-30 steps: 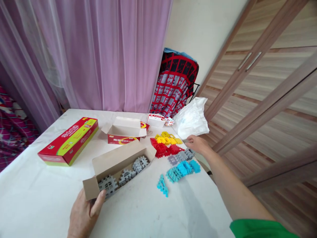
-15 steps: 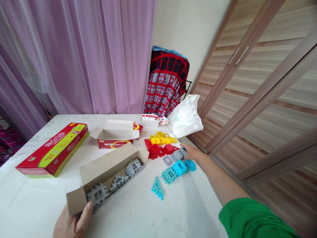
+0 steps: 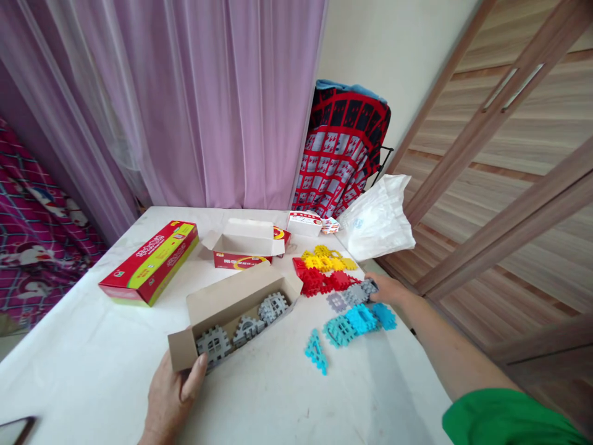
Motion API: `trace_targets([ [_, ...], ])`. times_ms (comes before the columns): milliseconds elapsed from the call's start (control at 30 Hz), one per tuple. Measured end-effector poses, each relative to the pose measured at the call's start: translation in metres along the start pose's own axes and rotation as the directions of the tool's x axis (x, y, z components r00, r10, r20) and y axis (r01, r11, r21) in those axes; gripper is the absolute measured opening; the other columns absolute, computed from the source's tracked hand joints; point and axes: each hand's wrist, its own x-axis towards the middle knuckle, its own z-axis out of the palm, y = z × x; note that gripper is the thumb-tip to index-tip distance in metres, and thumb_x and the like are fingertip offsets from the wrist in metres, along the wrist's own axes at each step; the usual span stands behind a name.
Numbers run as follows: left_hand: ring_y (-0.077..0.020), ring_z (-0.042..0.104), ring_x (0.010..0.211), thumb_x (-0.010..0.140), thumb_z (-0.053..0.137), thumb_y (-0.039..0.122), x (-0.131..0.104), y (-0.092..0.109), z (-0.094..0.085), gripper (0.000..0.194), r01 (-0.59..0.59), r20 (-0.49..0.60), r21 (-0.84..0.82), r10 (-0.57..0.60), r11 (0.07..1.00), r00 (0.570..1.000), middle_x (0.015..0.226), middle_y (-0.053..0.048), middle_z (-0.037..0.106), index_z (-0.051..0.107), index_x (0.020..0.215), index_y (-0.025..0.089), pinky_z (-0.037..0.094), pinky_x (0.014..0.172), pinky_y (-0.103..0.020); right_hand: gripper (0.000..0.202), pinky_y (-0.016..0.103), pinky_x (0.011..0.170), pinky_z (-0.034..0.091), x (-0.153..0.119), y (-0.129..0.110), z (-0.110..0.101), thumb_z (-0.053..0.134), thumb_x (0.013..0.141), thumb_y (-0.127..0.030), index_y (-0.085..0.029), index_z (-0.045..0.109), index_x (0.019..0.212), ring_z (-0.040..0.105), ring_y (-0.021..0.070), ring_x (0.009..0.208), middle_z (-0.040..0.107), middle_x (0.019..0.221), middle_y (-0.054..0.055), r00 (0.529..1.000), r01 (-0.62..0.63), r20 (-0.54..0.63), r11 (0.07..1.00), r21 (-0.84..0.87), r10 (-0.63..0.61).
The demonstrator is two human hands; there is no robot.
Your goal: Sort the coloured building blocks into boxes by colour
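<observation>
Along the far side I see the purple curtain (image 3: 208, 111), with the wardrobe (image 3: 500, 154) to the right and the white table (image 3: 259, 402) reaching toward me. Checked cloth (image 3: 343, 154) hangs between curtain and wardrobe. Mid-table, the long box (image 3: 250, 289) lies open and slanted; my left hand (image 3: 173, 392) grips its near left end, thumb over the rim. Farther left lies the closed box (image 3: 151, 262), red and green. The white bag (image 3: 380, 222) rests at the table's far right edge. Below it, my right hand (image 3: 389, 289) is at that edge beside the grey pile (image 3: 354, 295); its fingers are partly hidden, so I cannot tell whether they are closed on anything. Beyond the long box sits the red box (image 3: 243, 261), also open, with the carton (image 3: 304, 225) farther right. On the right, from far to near, I have the yellow pile (image 3: 327, 262), the red pile (image 3: 319, 281), the grey pile, then the blue pile (image 3: 361, 318). Grey blocks (image 3: 215, 345) sit in a row inside the long box. One blue triangle (image 3: 315, 353) lies just left of the blue pile.
</observation>
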Motion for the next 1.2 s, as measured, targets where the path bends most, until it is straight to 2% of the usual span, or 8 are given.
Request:
trace_targets([
  [333,-0.0253,0.065,0.077,0.083,0.043,0.052,-0.004,-0.008,0.004,0.035,-0.032,0.02,-0.015,0.032,0.999,0.999,0.079,-0.006,0.068,0.061,0.086,0.022,0.052,0.064,-0.032,0.055,0.03,0.075,0.045,-0.005,0.006,-0.012,0.063,0.067,-0.022,-0.019,0.056,0.121,0.064,0.0251,0.095,0.069,0.104,0.01,0.996,0.036,-0.085,0.995,0.092,-0.029],
  [500,-0.0253,0.066,0.078,0.083,0.043,0.052,-0.004,-0.006,0.004,0.035,-0.057,-0.011,-0.029,0.056,0.998,0.998,0.084,-0.006,0.069,0.06,0.089,0.022,0.053,0.067,-0.034,0.053,0.029,0.075,0.047,-0.02,-0.011,-0.044,0.064,0.065,-0.029,-0.02,0.058,0.117,0.065,0.024,0.092,0.069,0.104,0.008,0.972,0.147,-0.212,0.972,0.186,-0.106],
  [600,-0.0251,0.067,0.08,0.085,0.043,0.053,-0.005,-0.006,0.007,0.038,-0.079,-0.011,-0.048,0.079,0.996,0.997,0.088,-0.007,0.07,0.06,0.096,0.021,0.054,0.069,-0.034,0.056,0.03,0.078,0.047,-0.041,-0.052,-0.072,0.065,0.065,-0.032,-0.021,0.057,0.119,0.064,0.0235,0.09,0.068,0.105,0.007,0.94,0.265,-0.277,0.938,0.224,-0.2],
  [733,-0.0264,0.067,0.084,0.084,0.045,0.056,-0.007,-0.008,0.015,0.041,-0.112,-0.013,-0.062,0.111,0.992,0.994,0.092,-0.009,0.07,0.059,0.097,0.02,0.054,0.071,-0.036,0.055,0.028,0.081,0.045,-0.073,-0.138,-0.096,0.063,0.068,-0.028,-0.022,0.054,0.122,0.061,0.0207,0.094,0.065,0.112,0.004,0.858,0.505,-0.299,0.791,0.346,-0.417],
  [833,-0.0277,0.067,0.087,0.084,0.046,0.058,-0.009,-0.009,0.02,0.045,-0.131,0.0,-0.079,0.131,0.988,0.991,0.091,-0.009,0.07,0.059,0.101,0.019,0.055,0.073,-0.038,0.055,0.027,0.082,0.044,-0.089,-0.197,-0.093,0.064,0.065,-0.023,-0.024,0.056,0.119,0.06,0.0201,0.097,0.065,0.111,0.003,0.797,0.603,-0.243,0.703,0.378,-0.553],
  [933,-0.0273,0.067,0.086,0.085,0.047,0.057,-0.009,-0.004,0.022,0.046,-0.111,0.007,-0.108,0.113,0.988,0.994,0.091,-0.009,0.069,0.058,0.107,0.018,0.055,0.072,-0.039,0.054,0.026,0.08,0.044,-0.097,-0.237,-0.076,0.066,0.063,-0.022,-0.024,0.057,0.116,0.06,0.0198,0.094,0.065,0.106,0.003,0.77,0.629,-0.179,0.681,0.376,-0.612],
  [1033,-0.0272,0.066,0.087,0.085,0.048,0.056,-0.009,0.004,0.024,0.046,-0.094,0.002,-0.148,0.096,0.984,0.995,0.094,-0.009,0.069,0.058,0.108,0.018,0.055,0.073,-0.04,0.055,0.027,0.082,0.043,-0.101,-0.261,-0.054,0.067,0.062,-0.023,-0.023,0.057,0.117,0.059,0.0213,0.098,0.063,0.11,0.006,0.782,0.616,-0.139,0.718,0.325,-0.608],
  [1200,-0.0276,0.066,0.088,0.083,0.051,0.057,-0.009,0.014,0.028,0.047,-0.047,0.007,-0.205,0.049,0.978,0.999,0.096,-0.01,0.068,0.056,0.109,0.019,0.054,0.076,-0.043,0.061,0.03,0.082,0.041,-0.109,-0.286,-0.032,0.069,0.062,-0.023,-0.021,0.053,0.121,0.061,0.0249,0.098,0.062,0.107,0.011,0.876,0.48,-0.044,0.862,0.163,-0.48],
])
